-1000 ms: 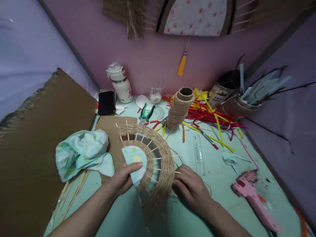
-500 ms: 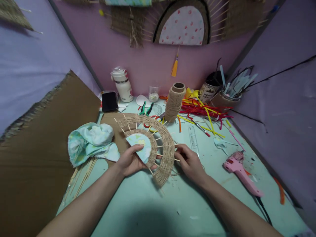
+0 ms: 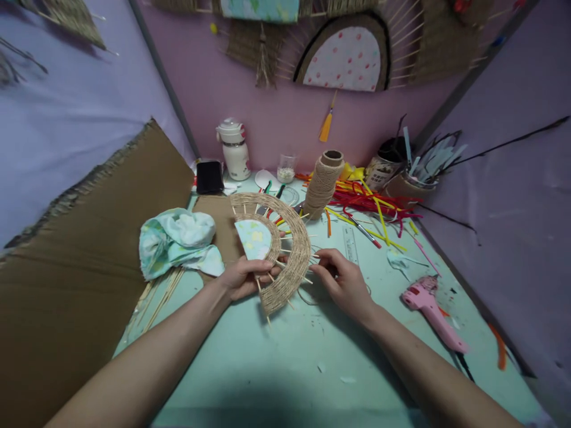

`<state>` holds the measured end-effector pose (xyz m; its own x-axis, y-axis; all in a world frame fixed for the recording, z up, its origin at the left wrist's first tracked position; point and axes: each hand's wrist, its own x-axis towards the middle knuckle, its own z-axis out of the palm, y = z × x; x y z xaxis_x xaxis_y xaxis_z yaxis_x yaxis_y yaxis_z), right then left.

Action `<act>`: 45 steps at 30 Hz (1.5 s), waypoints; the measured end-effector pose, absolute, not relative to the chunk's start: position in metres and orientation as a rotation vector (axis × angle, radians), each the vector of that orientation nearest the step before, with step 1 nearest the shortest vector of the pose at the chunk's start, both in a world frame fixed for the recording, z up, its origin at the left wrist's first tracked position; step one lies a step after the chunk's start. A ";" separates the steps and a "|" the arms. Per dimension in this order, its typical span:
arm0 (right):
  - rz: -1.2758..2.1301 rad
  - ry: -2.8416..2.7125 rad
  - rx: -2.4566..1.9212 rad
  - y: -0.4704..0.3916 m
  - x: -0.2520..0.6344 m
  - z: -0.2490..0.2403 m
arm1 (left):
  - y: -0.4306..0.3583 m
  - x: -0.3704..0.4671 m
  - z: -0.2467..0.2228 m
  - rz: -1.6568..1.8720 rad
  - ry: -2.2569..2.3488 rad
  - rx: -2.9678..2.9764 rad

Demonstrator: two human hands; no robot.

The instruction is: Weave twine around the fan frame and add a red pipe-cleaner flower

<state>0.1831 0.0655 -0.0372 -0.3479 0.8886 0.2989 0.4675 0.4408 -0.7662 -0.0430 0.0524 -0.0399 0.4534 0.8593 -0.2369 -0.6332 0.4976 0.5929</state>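
Observation:
My left hand (image 3: 250, 276) grips a half-round woven piece (image 3: 300, 249) by its inner part, thumb on top and fingers beneath. Two bands of brown twine run across thin wooden sticks that fan outward, around a half circle of pale green-blue patterned cloth (image 3: 255, 239). At the outer edge, my right hand (image 3: 336, 276) is closed in a pinch beside the stick tips. A thin length of twine (image 3: 307, 299) loops below these fingers and seems to run into them; the pinched part is hidden. Behind the piece stands a cone of twine (image 3: 322, 187).
Crumpled patterned cloth (image 3: 178, 241) lies left over thin sticks (image 3: 165, 297), beside a cardboard sheet (image 3: 102, 249). A pink glue gun (image 3: 435, 312) rests at right. Pipe cleaners (image 3: 370, 199), a brush (image 3: 363, 230), pliers (image 3: 280, 191) and a white bottle (image 3: 235, 154) are farther back.
The woven piece has turned in my left hand, its lower end swinging left and toward the upright. My right hand stays pinched at its outer edge. The camera view has shifted slightly.

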 end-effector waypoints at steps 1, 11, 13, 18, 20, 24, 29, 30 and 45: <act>0.741 -1.996 -1.133 0.067 0.183 -0.035 | 0.052 -0.044 -0.040 0.963 0.560 0.453; 0.645 -1.978 -1.011 0.077 0.179 -0.052 | 0.050 -0.046 -0.043 0.873 0.475 0.499; 0.644 -2.016 -0.961 0.077 0.182 -0.056 | 0.050 -0.047 -0.043 0.848 0.468 0.502; 0.615 -2.107 -0.858 0.079 0.189 -0.057 | 0.050 -0.048 -0.043 0.788 0.485 0.476; 0.594 -2.114 -0.850 0.081 0.191 -0.056 | 0.050 -0.048 -0.043 0.764 0.503 0.467; 0.543 -2.098 -0.898 0.084 0.193 -0.055 | 0.050 -0.050 -0.047 0.740 0.546 0.462; 0.490 -2.045 -1.025 0.087 0.198 -0.053 | 0.050 -0.053 -0.051 0.719 0.596 0.474; 0.478 -2.030 -1.029 0.087 0.199 -0.053 | 0.051 -0.054 -0.051 0.727 0.607 0.466; 0.562 -1.935 -0.985 0.091 0.199 -0.051 | 0.049 -0.058 -0.049 0.580 0.534 0.437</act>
<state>0.1987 0.0914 -0.0511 -0.3096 0.8107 0.4969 0.4187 0.5854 -0.6942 -0.0579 0.0490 -0.0493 0.7100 0.6133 -0.3459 -0.3955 0.7538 0.5248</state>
